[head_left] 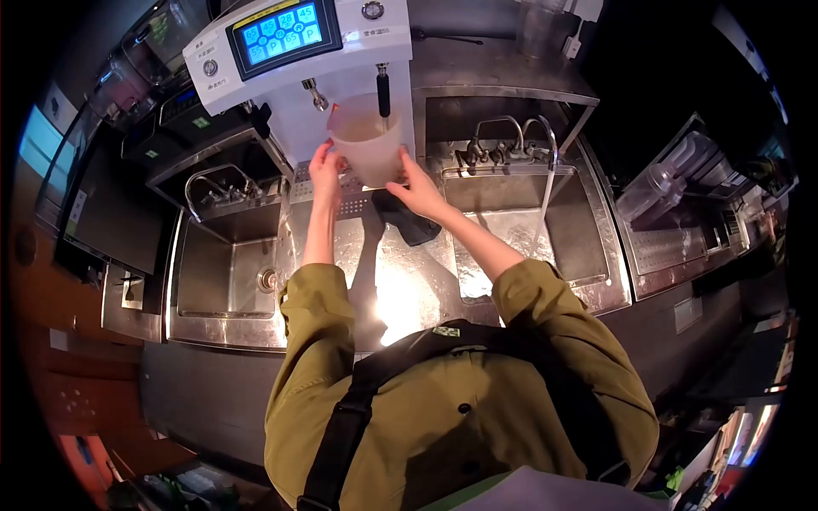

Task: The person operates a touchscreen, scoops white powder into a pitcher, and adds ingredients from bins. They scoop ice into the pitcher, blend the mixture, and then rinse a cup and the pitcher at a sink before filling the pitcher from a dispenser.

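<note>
Between my two hands is a translucent plastic pitcher [368, 152], held upright just below the spouts of a white dispenser machine [281, 72]. My left hand [325, 170] grips its left side. My right hand [417, 189] is wrapped against its lower right side, with some fingers hidden behind it. A black-handled spout [383, 94] hangs directly over the pitcher's rim, and a metal spout [316, 95] is at its upper left. What the pitcher contains I cannot make out. A dark cloth [407, 220] lies on the steel counter just below my right hand.
Water runs from a curved faucet [552, 145] into the right sink [588, 221]. Another sink [213, 268] with its own faucet [189, 192] is on the left. Clear plastic containers [652, 192] stand at the far right. A steel shelf [503, 72] rises behind the right sink.
</note>
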Motion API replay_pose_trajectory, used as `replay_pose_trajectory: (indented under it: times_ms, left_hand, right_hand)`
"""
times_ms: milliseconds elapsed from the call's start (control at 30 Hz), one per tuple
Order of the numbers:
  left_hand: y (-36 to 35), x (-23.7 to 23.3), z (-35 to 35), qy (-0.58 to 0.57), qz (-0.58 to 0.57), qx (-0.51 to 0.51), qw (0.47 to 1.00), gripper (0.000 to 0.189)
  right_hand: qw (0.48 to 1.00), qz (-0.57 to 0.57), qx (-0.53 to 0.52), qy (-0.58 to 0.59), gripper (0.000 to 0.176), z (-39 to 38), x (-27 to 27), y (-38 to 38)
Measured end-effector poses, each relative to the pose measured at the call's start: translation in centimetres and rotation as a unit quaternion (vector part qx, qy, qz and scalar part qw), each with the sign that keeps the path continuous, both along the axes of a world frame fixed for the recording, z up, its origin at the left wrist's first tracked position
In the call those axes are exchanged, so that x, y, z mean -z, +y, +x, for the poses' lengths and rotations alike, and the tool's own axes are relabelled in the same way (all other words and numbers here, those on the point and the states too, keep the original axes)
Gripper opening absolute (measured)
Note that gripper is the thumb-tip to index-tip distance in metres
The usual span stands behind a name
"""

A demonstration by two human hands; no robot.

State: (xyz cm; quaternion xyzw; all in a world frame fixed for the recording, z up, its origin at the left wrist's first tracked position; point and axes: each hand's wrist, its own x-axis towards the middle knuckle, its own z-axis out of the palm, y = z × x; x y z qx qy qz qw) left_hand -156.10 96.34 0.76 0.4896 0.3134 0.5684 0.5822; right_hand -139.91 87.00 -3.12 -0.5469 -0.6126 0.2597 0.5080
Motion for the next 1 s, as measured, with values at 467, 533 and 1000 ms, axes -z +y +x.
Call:
replay_pose_trajectory:
  times_ms: [467,533,1000]
  left_hand:
    - [-22.8,-1.0,13.3,0.087,0.138,-0.35,0.922,0.026]
    - [-29.7,3.9,22.7,0.024,0.191,-0.124,0.973,0.036]
    - [-72.6,3.7,76.0,0.353,0.387,0.58,0.624,0.074]
  right_hand:
    - [0.992,-0.056,0.049,0.099,0.055,14.0,-3.9,-22.1]
    - [0.979,-0.054,0.089,0.174,0.06,19.9,-0.4,-29.9]
    - [0.819,-0.108,0.49,0.278,0.054,57.6,4.5,-83.6]
